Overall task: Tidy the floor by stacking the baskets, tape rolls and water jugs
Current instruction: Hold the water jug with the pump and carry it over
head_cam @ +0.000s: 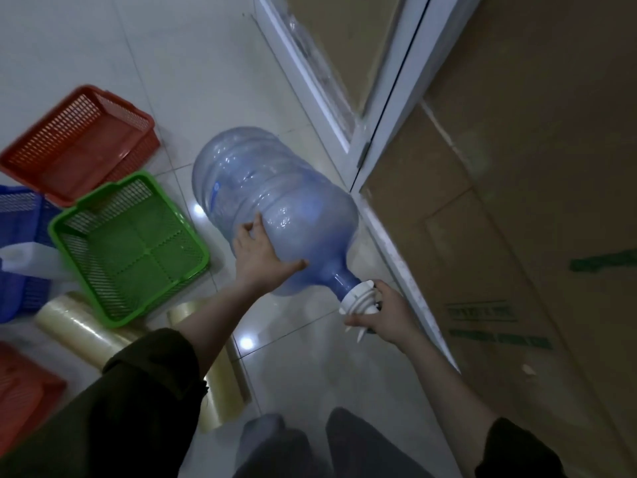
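knees and dark sleeves fill the near edge, with two clear tape rolls lying on the tiled floor at near left, one partly under the left arm. right hand wraps its fingers around the white cap at the neck of the blue water jug, seemingly to steer the narrow end. left hand lies flat on the jug's shoulder, fingers spread and thumb stretched toward the neck, probably to steady the round body against rolling. the jug is tipped on its side, neck toward the person, base pointing far; whether it rests on the floor or is lifted, i cannot tell. it looks empty. left of it sit a green basket, a blue basket and, farther, a red basket, loose and unstacked. at right, cardboard boxes carry green print, too blurred to read. a small label on the jug is unreadable too.
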